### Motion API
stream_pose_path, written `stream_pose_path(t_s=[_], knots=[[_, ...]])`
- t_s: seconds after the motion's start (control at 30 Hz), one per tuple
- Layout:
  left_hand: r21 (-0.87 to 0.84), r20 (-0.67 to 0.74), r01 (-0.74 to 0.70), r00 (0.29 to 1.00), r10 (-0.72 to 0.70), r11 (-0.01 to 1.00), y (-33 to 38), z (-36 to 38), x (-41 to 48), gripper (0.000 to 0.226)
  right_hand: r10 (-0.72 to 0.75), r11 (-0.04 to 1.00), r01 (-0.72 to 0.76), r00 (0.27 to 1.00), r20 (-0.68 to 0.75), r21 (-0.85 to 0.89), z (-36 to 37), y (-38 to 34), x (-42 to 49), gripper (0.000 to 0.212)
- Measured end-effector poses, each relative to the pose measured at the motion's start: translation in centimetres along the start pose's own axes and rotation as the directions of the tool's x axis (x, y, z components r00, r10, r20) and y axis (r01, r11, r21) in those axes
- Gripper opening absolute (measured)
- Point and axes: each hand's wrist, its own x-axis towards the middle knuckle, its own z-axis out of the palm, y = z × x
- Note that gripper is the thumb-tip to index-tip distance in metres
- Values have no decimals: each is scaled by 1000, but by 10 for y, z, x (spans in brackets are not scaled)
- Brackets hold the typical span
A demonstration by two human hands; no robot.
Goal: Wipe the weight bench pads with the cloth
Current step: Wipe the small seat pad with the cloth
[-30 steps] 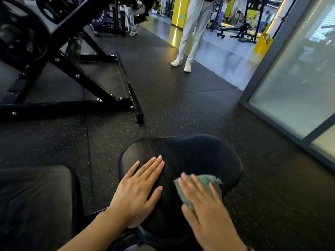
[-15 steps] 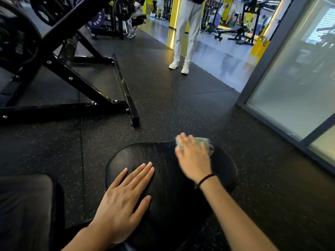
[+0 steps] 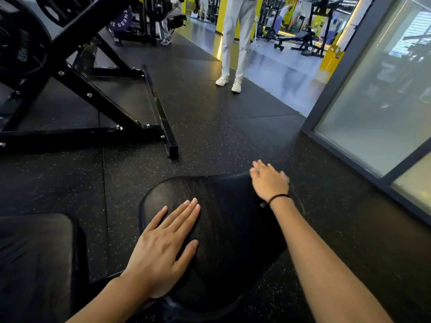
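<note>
A rounded black bench pad point(image 3: 224, 231) fills the lower middle of the head view. My left hand point(image 3: 163, 250) lies flat on its near left part, fingers straight and together. My right hand point(image 3: 268, 180) is stretched out to the pad's far right edge, palm down and slightly blurred, with a black band on the wrist. The green cloth is almost wholly hidden under that hand; only a pale sliver point(image 3: 257, 170) shows at the fingertips. A second black pad point(image 3: 35, 264) sits at the lower left.
A black machine frame point(image 3: 130, 127) with a weight plate point(image 3: 21, 50) stands on the rubber floor at left. A person in white trousers point(image 3: 233, 43) stands ahead. A frosted glass partition point(image 3: 373, 101) runs along the right.
My right hand has slid the cloth from the pad's near middle out to its far right edge. My left hand has stayed flat on the pad.
</note>
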Motion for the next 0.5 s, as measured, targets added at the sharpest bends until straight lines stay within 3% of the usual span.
stream_pose_path(t_s=[0.13, 0.27, 0.37, 0.5], knots=[[19, 10, 7, 1000, -7, 1000, -1, 2, 0, 62, -255, 966, 255, 967, -9, 44, 15, -66, -84, 55], [41, 24, 13, 1000, -14, 999, -2, 2, 0, 63, -442, 889, 436, 897, 17, 141, 7, -54, -187, 57], [37, 33, 10, 999, -11, 999, -2, 1, 0, 63, -384, 916, 378, 923, 18, 134, -1, -9, -194, 52], [15, 26, 11, 1000, -11, 1000, -2, 1, 0, 63, -198, 975, 201, 979, -42, 97, -6, 33, -108, 48]])
